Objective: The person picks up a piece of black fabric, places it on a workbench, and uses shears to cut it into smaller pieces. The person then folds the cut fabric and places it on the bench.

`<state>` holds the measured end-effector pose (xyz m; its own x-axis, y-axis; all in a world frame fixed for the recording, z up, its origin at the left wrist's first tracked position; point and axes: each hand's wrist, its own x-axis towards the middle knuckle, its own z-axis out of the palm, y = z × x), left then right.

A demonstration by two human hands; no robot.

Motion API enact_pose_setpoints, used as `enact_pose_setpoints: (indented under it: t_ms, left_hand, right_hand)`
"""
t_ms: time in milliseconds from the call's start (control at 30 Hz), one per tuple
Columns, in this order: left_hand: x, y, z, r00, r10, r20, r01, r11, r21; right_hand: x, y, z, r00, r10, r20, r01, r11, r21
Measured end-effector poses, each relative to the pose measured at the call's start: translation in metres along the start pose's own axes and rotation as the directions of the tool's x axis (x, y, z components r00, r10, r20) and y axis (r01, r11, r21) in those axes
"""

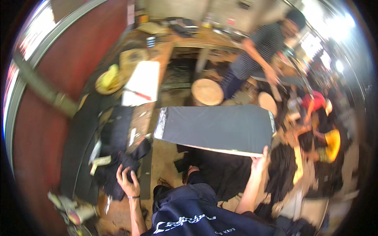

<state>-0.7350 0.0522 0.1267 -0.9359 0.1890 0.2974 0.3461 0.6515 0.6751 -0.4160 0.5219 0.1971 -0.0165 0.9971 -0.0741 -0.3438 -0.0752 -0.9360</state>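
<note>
A long dark grey covered board [214,128], with a shiny silvery band at its left end, is held out level in front of me. My right hand [260,160] grips its near edge close to the right end, thumb on top. My left hand [128,181] is apart from the board, its fingers spread and slightly bent. It hovers by, or touches, a heap of black cloth [118,167] on the bench at my left; I cannot tell which. A pale strip [101,163] lies on that cloth.
White sheets [142,84] with a red-handled tool [139,95] and a basket [105,83] occupy the left bench. A round stool [207,91] stands beyond the board. A co-worker [256,55] bends at the back right; another person [332,145] sits right. Black fabric [220,169] covers the floor.
</note>
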Motion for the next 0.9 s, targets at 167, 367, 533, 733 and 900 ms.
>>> enact_pose_setpoints:
  t_ms: [167, 367, 533, 733, 900]
  left_hand:
    - [0.017, 0.073, 0.092, 0.947, 0.182, 0.265, -0.148, 0.978, -0.143]
    - [0.036, 0.211, 0.206, 0.682, 0.161, 0.713, 0.188, 0.904, -0.384]
    - [0.032, 0.374, 0.303, 0.292, 0.496, 0.818, 0.636, 0.538, -0.553]
    - [0.073, 0.547, 0.388, 0.282, 0.33, 0.901, 0.956, -0.013, -0.294]
    - [0.101, 0.55, 0.418, 0.311, 0.218, 0.925, 0.907, 0.223, -0.358]
  right_hand:
    - [0.07, 0.026, -0.045, 0.972, 0.001, -0.234, 0.018, 0.997, 0.078]
    - [0.167, 0.023, -0.044, 0.943, -0.061, -0.327, 0.117, 0.981, 0.155]
    - [0.228, 0.028, -0.011, 0.938, 0.0, -0.347, 0.095, 0.962, 0.256]
    - [0.24, 0.037, 0.013, 0.927, 0.033, -0.373, 0.092, 0.945, 0.314]
    - [0.257, 0.052, 0.001, 0.979, -0.009, -0.204, 0.074, 0.946, 0.316]
